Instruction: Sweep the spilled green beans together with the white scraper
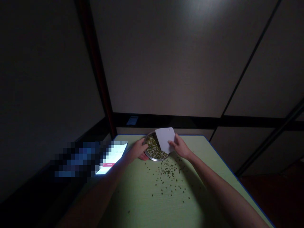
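Observation:
My left hand [140, 149] grips the left rim of a round metal bowl [156, 160], thumb on the inside. Small green beans or seeds [154, 147] cover the inside of the bowl. In my right hand [180, 146] is a flat white card-like sheet [165, 138] with a small hole near its top corner. The sheet lies over the bowl's right part and hides it. Scattered beans [168, 171] lie on the table just in front of the bowl.
Under everything is a pale green table [142, 196] with a blue edge. A bright screen [114, 158], partly pixelated, stands at its left. Dark panelled walls [166, 63] rise close behind the far edge and on the left.

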`<act>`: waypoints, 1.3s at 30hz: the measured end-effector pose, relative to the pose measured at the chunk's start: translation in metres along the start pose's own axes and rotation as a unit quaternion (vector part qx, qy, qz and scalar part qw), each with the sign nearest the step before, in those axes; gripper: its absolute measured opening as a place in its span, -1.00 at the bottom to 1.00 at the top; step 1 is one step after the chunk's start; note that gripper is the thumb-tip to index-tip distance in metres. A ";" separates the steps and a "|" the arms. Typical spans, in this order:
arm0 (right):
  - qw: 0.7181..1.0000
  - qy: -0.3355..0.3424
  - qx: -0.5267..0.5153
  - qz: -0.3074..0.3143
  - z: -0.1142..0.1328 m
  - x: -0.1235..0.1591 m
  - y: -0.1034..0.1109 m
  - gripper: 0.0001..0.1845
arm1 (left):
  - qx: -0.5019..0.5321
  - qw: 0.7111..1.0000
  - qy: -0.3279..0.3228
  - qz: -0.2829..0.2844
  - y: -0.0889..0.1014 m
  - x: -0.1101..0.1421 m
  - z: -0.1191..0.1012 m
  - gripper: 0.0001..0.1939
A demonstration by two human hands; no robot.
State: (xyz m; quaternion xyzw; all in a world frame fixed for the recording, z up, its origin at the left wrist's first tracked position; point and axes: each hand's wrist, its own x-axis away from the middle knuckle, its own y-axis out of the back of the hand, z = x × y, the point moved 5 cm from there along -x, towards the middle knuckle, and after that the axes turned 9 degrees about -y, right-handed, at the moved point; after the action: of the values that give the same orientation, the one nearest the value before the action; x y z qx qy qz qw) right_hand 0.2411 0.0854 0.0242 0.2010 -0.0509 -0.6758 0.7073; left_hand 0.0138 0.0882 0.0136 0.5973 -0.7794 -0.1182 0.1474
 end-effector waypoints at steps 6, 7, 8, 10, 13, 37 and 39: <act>1.000 -0.001 0.001 0.004 0.002 0.002 0.000 -0.71 | 0.004 1.000 -0.003 0.004 0.001 0.000 0.000 -0.50; 1.000 -0.002 0.001 0.004 0.002 0.003 0.000 -0.71 | 0.006 1.000 0.000 0.004 0.001 0.000 0.000 -0.51; 1.000 -0.002 0.001 0.004 0.003 0.003 0.000 -0.72 | 0.008 1.000 0.001 0.003 0.001 0.000 0.001 -0.51; 1.000 -0.002 0.002 0.003 0.005 0.005 0.001 -0.73 | 0.014 1.000 0.002 -0.001 0.001 -0.001 0.002 -0.51; 1.000 -0.001 0.003 0.001 0.006 0.006 0.001 -0.74 | 0.019 1.000 0.005 -0.006 0.002 -0.002 0.005 -0.48; 0.999 0.027 -0.014 -0.011 0.029 0.013 0.016 -0.66 | 0.109 0.993 0.034 -0.013 0.005 0.009 0.026 -0.60; 0.999 0.030 -0.027 -0.016 0.031 0.011 0.021 -0.64 | 0.123 0.992 0.034 -0.020 0.009 0.011 0.027 -0.63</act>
State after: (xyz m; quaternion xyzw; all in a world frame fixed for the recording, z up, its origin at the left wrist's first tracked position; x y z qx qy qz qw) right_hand 0.2510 0.0681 0.0573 0.2030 -0.0079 -0.6820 0.7025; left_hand -0.0063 0.0802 -0.0071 0.6304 -0.7702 -0.0042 0.0967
